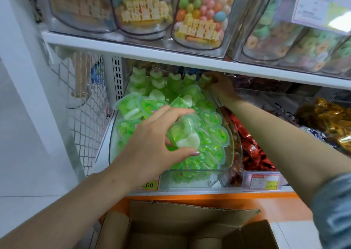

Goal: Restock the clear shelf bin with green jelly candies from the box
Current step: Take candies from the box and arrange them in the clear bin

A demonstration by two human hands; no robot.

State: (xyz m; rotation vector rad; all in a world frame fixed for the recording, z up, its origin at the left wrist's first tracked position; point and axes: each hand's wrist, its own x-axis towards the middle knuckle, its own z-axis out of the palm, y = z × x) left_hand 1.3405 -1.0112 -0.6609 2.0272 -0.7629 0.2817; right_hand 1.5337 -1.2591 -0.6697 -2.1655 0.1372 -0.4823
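Observation:
The clear shelf bin point(230, 148) on the lower shelf is heaped with green heart-shaped jelly candies point(210, 119). My left hand point(155, 140) hovers over the bin's front, gripping a small stack of green jelly cups point(185, 134). My right hand point(221, 89) reaches to the bin's back right corner, just under the upper shelf, with its fingers on a jelly cup point(206, 77) standing in the back row. The open cardboard box point(182, 218) sits below the shelf; its inside is mostly out of view.
A neighbouring bin of red-wrapped candies point(250, 150) touches the green bin's right side, with gold-wrapped sweets point(330, 115) further right. Clear bins of coloured sweets stand on the upper shelf point(171, 54). A wire mesh panel point(87, 106) closes the left end. Price tags point(264, 181) hang on the shelf front.

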